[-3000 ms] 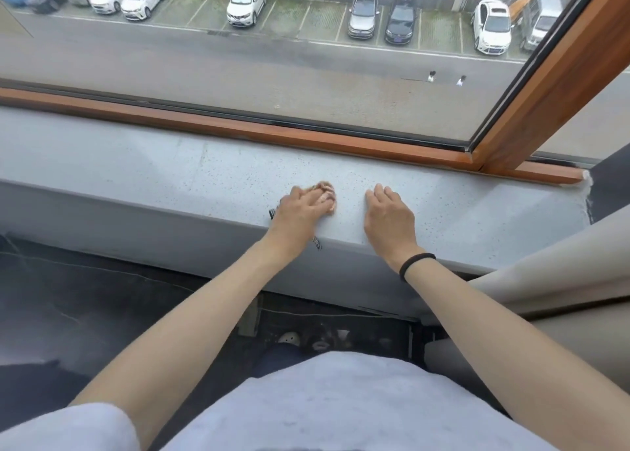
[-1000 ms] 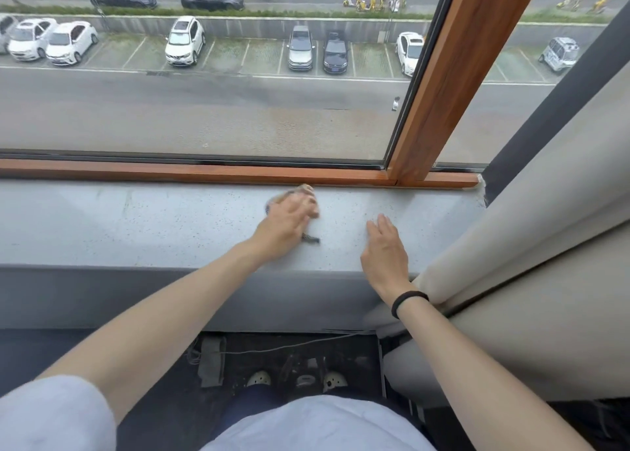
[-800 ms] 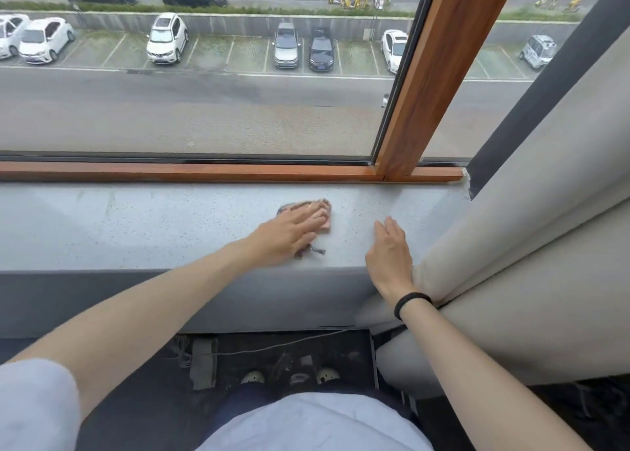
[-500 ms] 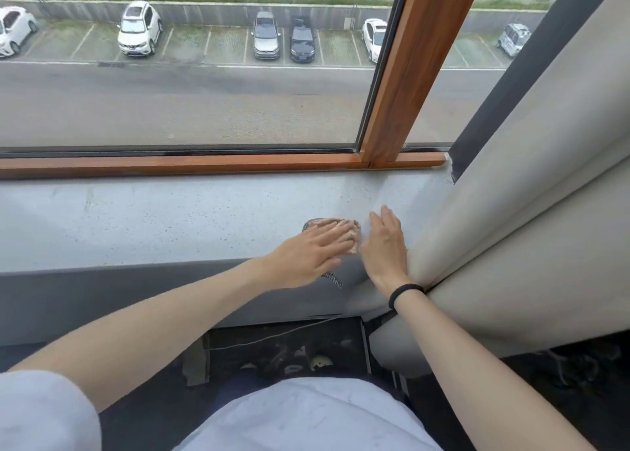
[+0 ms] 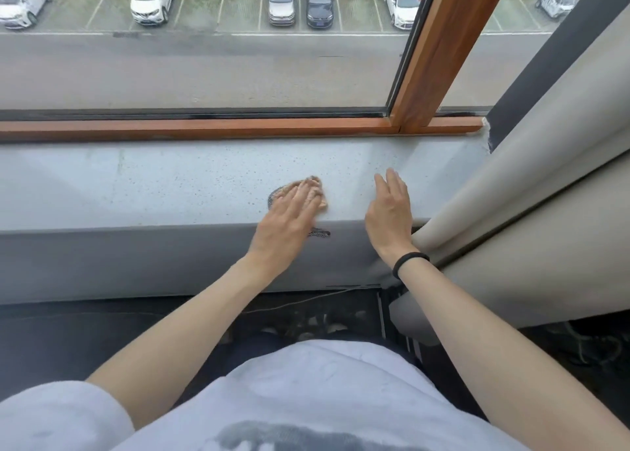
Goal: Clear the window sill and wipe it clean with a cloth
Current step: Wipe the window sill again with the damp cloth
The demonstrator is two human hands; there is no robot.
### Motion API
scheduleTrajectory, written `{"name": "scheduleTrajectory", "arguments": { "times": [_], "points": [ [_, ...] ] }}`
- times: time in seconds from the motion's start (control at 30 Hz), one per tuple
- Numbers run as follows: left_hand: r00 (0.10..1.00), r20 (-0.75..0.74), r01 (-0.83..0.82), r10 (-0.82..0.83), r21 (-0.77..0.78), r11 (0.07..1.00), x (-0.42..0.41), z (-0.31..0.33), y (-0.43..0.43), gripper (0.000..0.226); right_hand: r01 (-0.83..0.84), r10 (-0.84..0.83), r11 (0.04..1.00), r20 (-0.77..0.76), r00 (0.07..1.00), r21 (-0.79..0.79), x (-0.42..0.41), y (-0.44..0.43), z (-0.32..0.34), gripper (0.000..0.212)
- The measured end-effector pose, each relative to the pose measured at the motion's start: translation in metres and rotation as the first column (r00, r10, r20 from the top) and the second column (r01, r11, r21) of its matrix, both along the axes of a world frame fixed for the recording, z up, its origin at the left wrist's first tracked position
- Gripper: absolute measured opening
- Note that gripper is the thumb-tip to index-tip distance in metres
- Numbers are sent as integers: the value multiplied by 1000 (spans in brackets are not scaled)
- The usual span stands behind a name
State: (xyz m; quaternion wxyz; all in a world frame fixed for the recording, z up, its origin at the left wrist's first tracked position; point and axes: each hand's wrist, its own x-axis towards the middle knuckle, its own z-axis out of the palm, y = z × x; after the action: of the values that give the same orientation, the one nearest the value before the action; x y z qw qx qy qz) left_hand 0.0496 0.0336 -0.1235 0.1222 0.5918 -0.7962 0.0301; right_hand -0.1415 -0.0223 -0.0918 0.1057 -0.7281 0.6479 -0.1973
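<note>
A wide window (image 5: pixel 204 58) with a wooden frame (image 5: pixel 211 128) overlooks a road and parked cars, above a pale speckled window sill (image 5: pixel 136 184) running the width of the view. A beige curtain (image 5: pixel 545 177) hangs at the right end of the sill. A person in a white shirt reaches both bare arms forward. The left hand (image 5: pixel 289 222) lies flat, fingers straight, pressing a small tan cloth (image 5: pixel 315 194) onto the sill near its front edge. The right hand (image 5: pixel 388 215), a black band (image 5: pixel 409 263) on its wrist, lies open on the sill just beside the cloth, fingers straight, holding nothing.
</note>
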Motion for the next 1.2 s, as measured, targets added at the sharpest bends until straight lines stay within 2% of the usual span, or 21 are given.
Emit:
{"name": "scheduleTrajectory", "arguments": {
  "times": [0.1, 0.2, 0.23, 0.27, 0.33, 0.37, 0.4, 0.47, 0.53, 0.6, 0.63, 0.67, 0.73, 0.8, 0.87, 0.97, 1.0, 1.03, 1.1, 1.13, 1.2],
  "points": [
    [963, -68, -261, 262, 25, 965, 62, -1, 26, 45, -61, 61, 997, 7, 998, -39, 19, 2, -3, 54],
    [823, -263, -483, 503, 140, 864, 36, 8, 25, 47, -136, 136, 989, 0, 991, -53, 42, 5, -5, 51],
    [833, -279, -454, 478, 148, 878, 20, 10, 24, 49, -164, 164, 985, 2, 986, -50, 51, 5, -4, 50],
    [888, -251, -363, 385, 131, 923, 9, 7, 24, 50, -196, 196, 979, 2, 981, -55, 59, 5, -2, 49],
    [983, -118, -132, 143, 99, 986, 18, 3, 29, 50, -287, 286, 955, -21, 958, -69, 72, 3, 1, 47],
    [994, -70, -84, 89, 74, 994, 37, 2, 31, 49, -324, 323, 944, -31, 946, -67, 77, 2, 2, 47],
    [992, -54, -113, 115, 54, 992, 60, 1, 34, 48, -345, 343, 937, -37, 939, -53, 81, -1, 2, 46],
    [933, -113, -332, 341, 93, 939, 106, 3, 39, 46, -345, 345, 939, -27, 938, -4, 89, -3, 3, 44],
    [797, -196, -549, 572, 162, 820, 135, 7, 37, 44, -342, 342, 940, -7, 940, 13, 99, -2, 2, 44],
    [706, -265, -629, 656, 189, 754, 126, 11, 29, 44, -366, 366, 931, -10, 931, 20, 111, 1, 2, 43],
    [707, -279, -619, 650, 199, 760, 112, 12, 27, 45, -382, 383, 924, -19, 924, 28, 118, 3, 2, 43],
    [764, -268, -558, 587, 183, 809, 99, 10, 28, 45, -395, 395, 918, -21, 918, 35, 127, 5, 3, 44],
    [927, -192, -303, 323, 124, 945, 85, 7, 38, 47, -420, 421, 907, -25, 907, 41, 141, 8, 3, 44],
    [978, -146, -131, 146, 113, 985, 113, 13, 45, 47, -444, 445, 896, -40, 895, 31, 152, 8, 2, 44],
    [959, -154, -221, 239, 125, 967, 159, 14, 45, 40, -436, 438, 899, -43, 898, 45, 161, 7, 4, 44],
    [769, -208, -562, 604, 230, 795, 223, 19, 37, 37, -425, 451, 886, -128, 883, 185, 172, 5, 3, 52],
    [714, -224, -615, 663, 250, 748, 231, 21, 31, 37, -419, 463, 876, -173, 869, 241, 177, 4, 2, 57],
    [703, -238, -627, 670, 239, 742, 227, 22, 26, 36, -410, 473, 867, -204, 857, 285, 181, 4, 1, 60],
    [804, -250, -512, 539, 168, 842, 202, 21, 23, 34, -386, 465, 862, -213, 859, 328, 194, 2, 1, 62],
    [869, -265, -386, 418, 166, 907, 185, 19, 27, 36, -372, 452, 866, -202, 869, 335, 199, 1, 1, 62],
    [940, -258, -174, 224, 204, 963, 173, 16, 42, 42, -351, 429, 873, -188, 884, 339, 208, -3, 2, 62]
  ]
}}
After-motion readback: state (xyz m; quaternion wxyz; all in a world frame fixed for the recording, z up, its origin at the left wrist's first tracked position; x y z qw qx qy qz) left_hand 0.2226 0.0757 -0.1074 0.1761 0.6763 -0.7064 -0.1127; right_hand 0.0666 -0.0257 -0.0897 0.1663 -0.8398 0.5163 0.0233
